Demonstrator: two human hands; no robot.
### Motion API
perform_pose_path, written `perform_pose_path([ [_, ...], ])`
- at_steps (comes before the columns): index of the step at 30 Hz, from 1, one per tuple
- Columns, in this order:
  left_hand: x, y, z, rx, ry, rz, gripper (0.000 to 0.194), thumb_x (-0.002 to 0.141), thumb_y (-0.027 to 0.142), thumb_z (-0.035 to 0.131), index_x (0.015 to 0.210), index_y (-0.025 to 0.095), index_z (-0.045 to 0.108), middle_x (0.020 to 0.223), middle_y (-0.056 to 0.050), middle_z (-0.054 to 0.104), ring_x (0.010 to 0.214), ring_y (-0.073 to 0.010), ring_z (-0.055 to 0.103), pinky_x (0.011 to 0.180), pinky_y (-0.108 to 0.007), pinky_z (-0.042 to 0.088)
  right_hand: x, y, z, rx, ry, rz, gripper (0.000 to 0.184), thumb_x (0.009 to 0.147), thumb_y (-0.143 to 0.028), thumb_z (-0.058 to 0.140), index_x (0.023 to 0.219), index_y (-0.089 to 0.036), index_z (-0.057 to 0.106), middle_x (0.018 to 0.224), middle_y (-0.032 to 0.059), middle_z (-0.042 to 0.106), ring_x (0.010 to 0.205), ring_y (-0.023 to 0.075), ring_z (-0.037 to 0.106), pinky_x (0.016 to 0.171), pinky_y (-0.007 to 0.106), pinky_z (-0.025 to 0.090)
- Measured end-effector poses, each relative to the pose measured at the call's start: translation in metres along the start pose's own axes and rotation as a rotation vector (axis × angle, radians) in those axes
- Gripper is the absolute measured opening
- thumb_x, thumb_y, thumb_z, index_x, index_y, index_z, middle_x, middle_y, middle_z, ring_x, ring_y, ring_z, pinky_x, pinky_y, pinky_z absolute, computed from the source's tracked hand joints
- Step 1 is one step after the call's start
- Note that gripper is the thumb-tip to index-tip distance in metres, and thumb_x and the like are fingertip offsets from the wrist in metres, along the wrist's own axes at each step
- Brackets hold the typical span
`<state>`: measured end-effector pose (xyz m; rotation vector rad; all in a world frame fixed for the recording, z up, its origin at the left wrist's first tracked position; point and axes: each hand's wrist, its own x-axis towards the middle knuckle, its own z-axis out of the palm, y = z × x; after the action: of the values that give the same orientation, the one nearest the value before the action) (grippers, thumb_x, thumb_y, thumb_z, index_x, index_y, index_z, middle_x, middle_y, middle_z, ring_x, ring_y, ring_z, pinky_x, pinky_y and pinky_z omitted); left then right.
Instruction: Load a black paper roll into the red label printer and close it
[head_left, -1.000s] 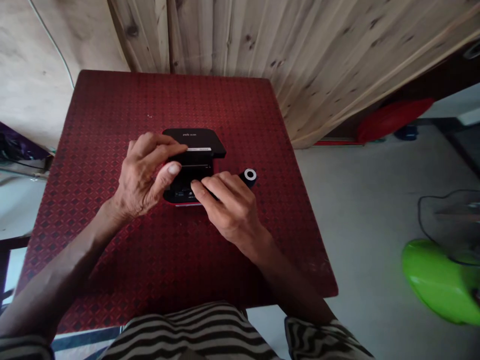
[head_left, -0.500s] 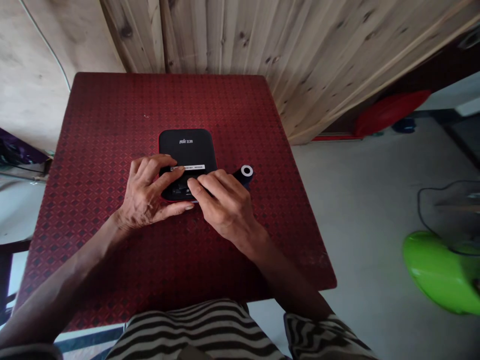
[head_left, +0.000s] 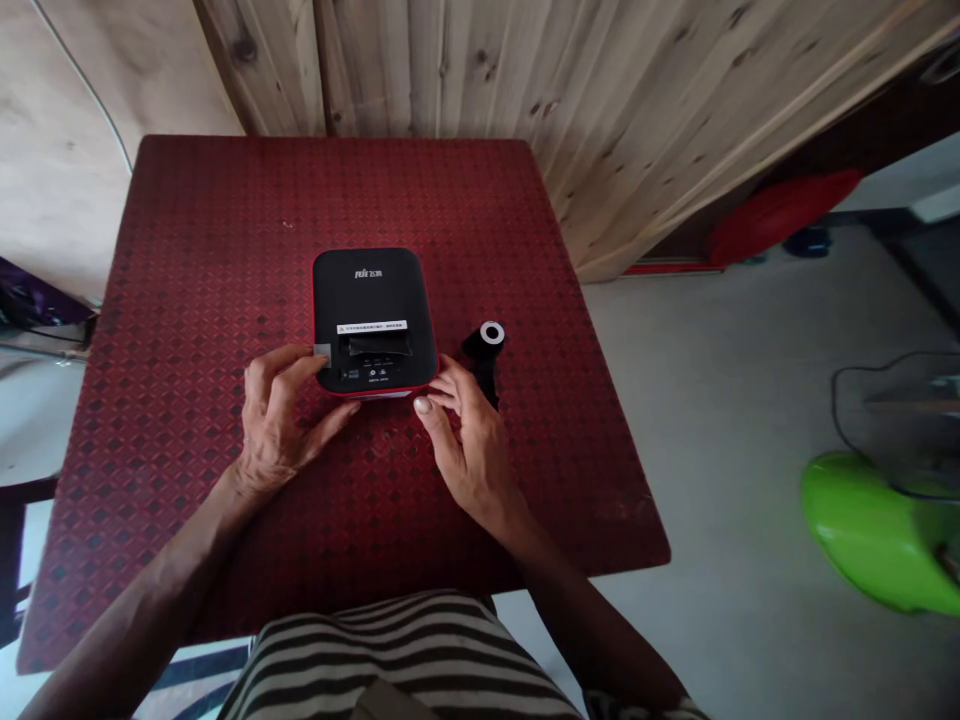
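I'm bracketing the flat black, red-rimmed device [head_left: 371, 298] on the red patterned table [head_left: 225, 200] with my left hand [head_left: 281, 410] and right hand [head_left: 472, 430], digits apart, while a black, white-ended roll [head_left: 478, 342] is lying beside the right, its dark trailing end blurring into shadow.

Red-edged black device [head_left: 373, 302], flat, closed

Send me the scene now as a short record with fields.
Device: black device with red edging, flat on the table
Label: white strip across its top
Left grip: fingers and thumb apart, at the device's near left corner, beside a small grey square
Right grip: fingers and thumb apart, at the near right corner
Roll: dark roll, right of the device, apart from it
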<state>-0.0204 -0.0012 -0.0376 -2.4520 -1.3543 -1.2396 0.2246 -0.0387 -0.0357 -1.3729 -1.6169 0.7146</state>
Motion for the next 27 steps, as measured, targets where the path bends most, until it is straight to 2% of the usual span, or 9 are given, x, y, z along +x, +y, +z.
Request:
perform_pose_path([
  [4,-0.002,-0.007,-0.003,0.077,-0.032,0.069,0.067,0.089,0.041,0.086,0.146,0.026,0.055,0.127,-0.013,0.069,0.113,-0.0277,0.069,0.095,-0.041,0.057,-0.007,0.004,0.013,0.114,-0.006,0.055,0.043,0.109,-0.047,0.058,0.145,-0.024,0.057,0.137,0.0146,0.072,0.121,0.0256,0.074,0.100,0.048,0.066],
  [9,0.003,-0.011,-0.008,0.083,-0.059,0.095,0.067,0.088,0.041,0.088,0.146,0.029,0.056,0.127,-0.010,0.072,0.114,-0.0266,0.071,0.096,-0.039,0.056,-0.010,0.004,0.014,0.114,0.008,0.058,0.045,0.107,-0.045,0.061,0.147,-0.026,0.057,0.141,0.0143,0.071,0.120,0.0261,0.075,0.097,0.048,0.068],
  [13,0.004,-0.008,-0.011,0.047,-0.073,0.064,0.067,0.089,0.039,0.087,0.147,0.032,0.054,0.128,-0.008,0.072,0.114,-0.0251,0.073,0.095,-0.039,0.061,-0.011,0.008,0.014,0.060,0.023,0.021,0.044,0.107,-0.043,0.060,0.146,-0.024,0.057,0.140,0.0156,0.072,0.114,0.0258,0.077,0.092,0.047,0.069],
  [17,0.003,-0.004,-0.015,0.036,-0.098,-0.015,0.064,0.088,0.041,0.088,0.144,0.034,0.058,0.133,-0.010,0.071,0.117,-0.0277,0.072,0.096,-0.045,0.063,-0.011,0.009,0.015,0.000,0.031,-0.002,0.043,0.107,-0.039,0.059,0.148,-0.024,0.056,0.139,0.0156,0.073,0.111,0.0254,0.078,0.088,0.046,0.070],
  [22,0.004,0.001,-0.020,0.027,-0.136,-0.077,0.049,0.099,0.046,0.075,0.142,0.029,0.061,0.141,-0.008,0.065,0.124,-0.0294,0.070,0.097,-0.052,0.062,-0.011,0.010,0.016,0.018,0.047,-0.030,0.040,0.107,-0.034,0.060,0.146,-0.024,0.056,0.136,0.0149,0.074,0.113,0.0244,0.077,0.089,0.043,0.070],
  [27,0.012,0.002,-0.023,0.007,-0.115,-0.095,0.051,0.089,0.044,0.087,0.134,0.034,0.066,0.135,-0.008,0.066,0.120,-0.0296,0.068,0.094,-0.052,0.063,-0.011,0.013,0.015,0.014,0.041,-0.017,0.039,0.107,-0.037,0.060,0.144,-0.023,0.057,0.135,0.0149,0.074,0.112,0.0244,0.077,0.088,0.044,0.069],
])
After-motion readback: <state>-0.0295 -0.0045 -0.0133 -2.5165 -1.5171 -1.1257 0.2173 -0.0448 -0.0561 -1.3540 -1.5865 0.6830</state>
